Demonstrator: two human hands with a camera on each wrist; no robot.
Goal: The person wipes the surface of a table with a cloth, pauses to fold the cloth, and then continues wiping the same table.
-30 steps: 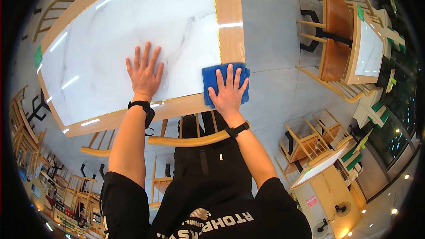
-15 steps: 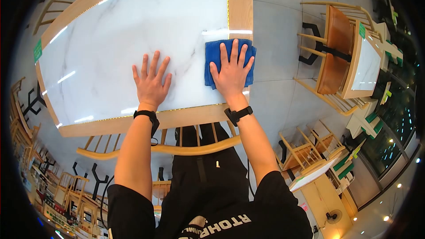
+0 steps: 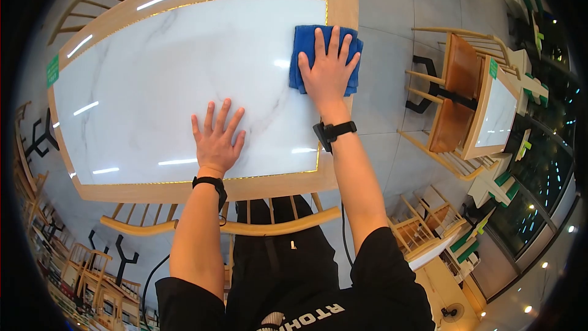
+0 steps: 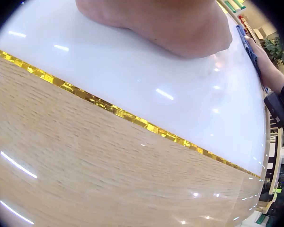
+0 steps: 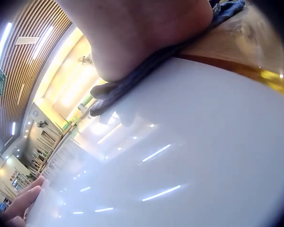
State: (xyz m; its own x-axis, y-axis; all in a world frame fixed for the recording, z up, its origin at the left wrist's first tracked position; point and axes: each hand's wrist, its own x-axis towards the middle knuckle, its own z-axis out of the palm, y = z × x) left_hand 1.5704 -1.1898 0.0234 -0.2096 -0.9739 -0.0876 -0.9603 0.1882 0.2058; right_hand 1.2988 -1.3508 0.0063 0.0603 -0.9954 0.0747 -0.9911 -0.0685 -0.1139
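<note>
The right hand [image 3: 329, 73] lies flat with spread fingers on a folded blue cloth [image 3: 302, 41], which covers part of the table's right wooden border and the marble-look surface beside it. In the right wrist view the heel of the hand [image 5: 146, 38] presses on the cloth [image 5: 149, 67]. The left hand [image 3: 218, 143] rests on the white tabletop [image 3: 153, 92] with its fingers spread and holds nothing. Its heel [image 4: 165, 28] touches the glossy surface in the left wrist view. A gold strip [image 4: 116, 111] runs between the white top and the wood.
A wooden chair [image 3: 282, 225] stands at the near edge, between the table and the person. Another chair [image 3: 86, 6] is at the back left. To the right are brown-seated chairs [image 3: 450, 92] by a second table [image 3: 495, 113]. A green sticker [image 3: 52, 71] marks the left corner.
The right hand and the blue cloth have moved away from the near right corner, up along the right border. The left hand has shifted slightly to the right, still flat. The head view has shifted.
</note>
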